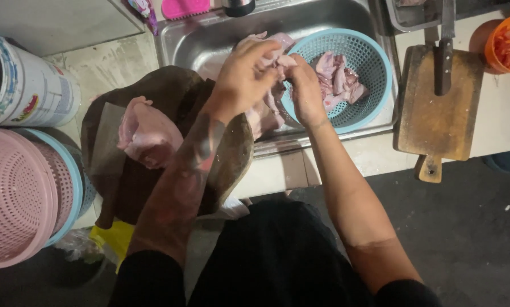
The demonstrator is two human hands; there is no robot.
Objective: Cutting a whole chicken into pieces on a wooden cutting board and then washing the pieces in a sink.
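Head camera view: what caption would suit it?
Both hands work raw meat over a steel sink, beside a blue basket.

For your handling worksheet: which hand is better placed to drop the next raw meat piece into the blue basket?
Probably the right hand: it rests at the blue basket rim, while the left hand grips the raw meat farther away.
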